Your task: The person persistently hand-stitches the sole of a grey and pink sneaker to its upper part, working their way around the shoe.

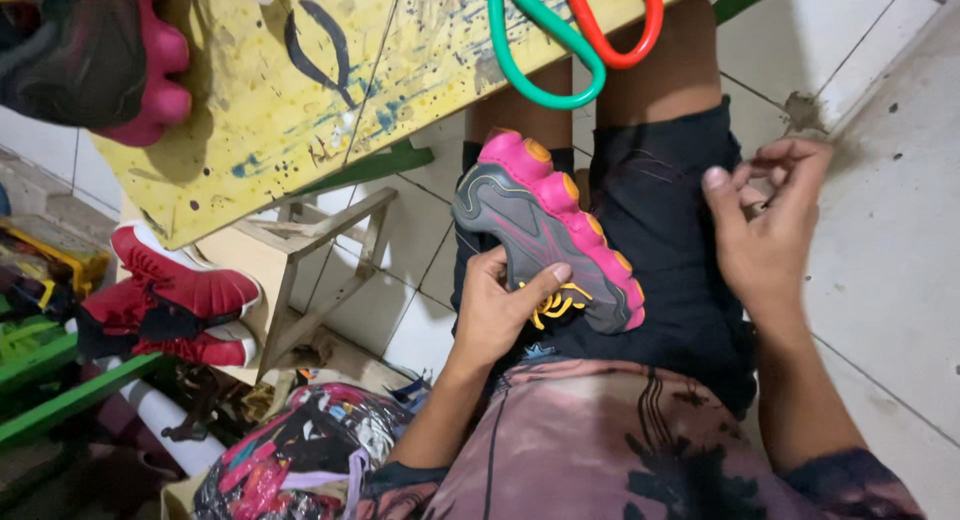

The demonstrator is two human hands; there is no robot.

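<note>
Grey-and-pink sneaker [545, 235] held by left hand [495, 315]; right hand [765, 230] pinches nothing visible.

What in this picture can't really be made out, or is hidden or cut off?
- Head view: the right hand pinches something too small to tell.
- The left hand covers the heel end of the grey and pink shoe; its far side faces away.
- The top edge cuts off the second grey and pink shoe and both scissor handles.
- The bag contents are a jumble.
</note>
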